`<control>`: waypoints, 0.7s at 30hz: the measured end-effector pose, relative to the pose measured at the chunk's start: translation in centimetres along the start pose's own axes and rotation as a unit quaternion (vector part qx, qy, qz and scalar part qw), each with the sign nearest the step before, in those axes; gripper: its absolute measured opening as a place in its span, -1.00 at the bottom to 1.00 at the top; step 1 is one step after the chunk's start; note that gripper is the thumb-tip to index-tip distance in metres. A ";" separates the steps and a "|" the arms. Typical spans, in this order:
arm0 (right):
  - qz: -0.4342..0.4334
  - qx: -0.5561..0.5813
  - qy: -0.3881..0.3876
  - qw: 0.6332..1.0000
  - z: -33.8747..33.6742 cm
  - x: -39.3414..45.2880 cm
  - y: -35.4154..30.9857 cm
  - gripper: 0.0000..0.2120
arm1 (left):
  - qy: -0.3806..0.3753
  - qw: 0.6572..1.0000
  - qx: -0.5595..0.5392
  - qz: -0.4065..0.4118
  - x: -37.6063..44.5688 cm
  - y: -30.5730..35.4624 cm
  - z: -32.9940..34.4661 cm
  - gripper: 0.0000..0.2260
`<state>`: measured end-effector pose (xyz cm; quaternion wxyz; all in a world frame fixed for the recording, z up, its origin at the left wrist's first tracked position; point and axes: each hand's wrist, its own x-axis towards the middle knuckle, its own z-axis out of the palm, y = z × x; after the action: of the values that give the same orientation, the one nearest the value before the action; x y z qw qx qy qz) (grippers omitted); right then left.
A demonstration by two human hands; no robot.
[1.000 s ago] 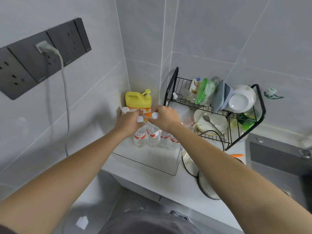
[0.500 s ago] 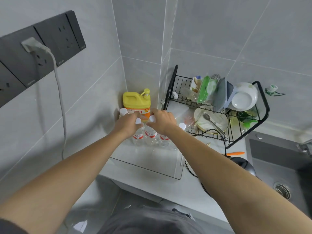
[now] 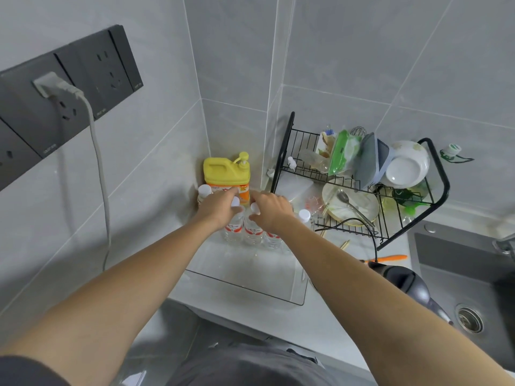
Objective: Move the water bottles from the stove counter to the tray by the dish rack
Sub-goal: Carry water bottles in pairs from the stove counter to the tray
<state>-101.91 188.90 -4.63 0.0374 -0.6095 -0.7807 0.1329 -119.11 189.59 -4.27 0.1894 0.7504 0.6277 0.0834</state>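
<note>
Bottles (image 3: 252,229) stand upright in a row at the far end of the clear tray (image 3: 299,291), white caps up, red-and-white labels facing the camera. The tray sits on the counter (image 3: 267,316) in the corner, just beside the black dish rack (image 3: 434,174). The left hand (image 3: 216,208) curls its fingers round the neck of one bottle, gripping just under the cap. The right hand (image 3: 271,210) does likewise with the next bottle, its cap showing at the fingertips. Two more white caps show, one to the left of the left hand and one to the right of the right hand. A yellow jug (image 3: 225,174) with a pump top stands behind the bottles against the wall. The rack holds a white bowl (image 3: 405,168), a plate with a spoon (image 3: 348,201), and a green packet (image 3: 344,151). A sink (image 3: 471,321) lies at the right, and a grey cable (image 3: 99,168) hangs from a socket on the left wall.
</note>
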 end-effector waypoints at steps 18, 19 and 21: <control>0.008 -0.001 -0.012 1.000 -0.8 0.4 0.4 -0.63 | -0.043 0.993 0.063 0.088 3.0 -1.2 0.1 -0.74; 0.009 -0.001 -0.013 1.000 -0.8 0.4 0.5 -0.63 | -0.046 0.992 0.070 0.091 3.1 -1.3 0.1 -0.73; 0.012 -0.002 -0.013 1.000 -0.9 0.4 0.3 -0.62 | -0.053 0.991 0.074 0.100 3.2 -1.7 0.0 -0.68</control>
<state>-101.51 189.50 -3.87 0.0242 -0.6167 -0.7743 0.1395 -120.04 192.94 -5.28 0.1566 0.8249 0.5429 0.0154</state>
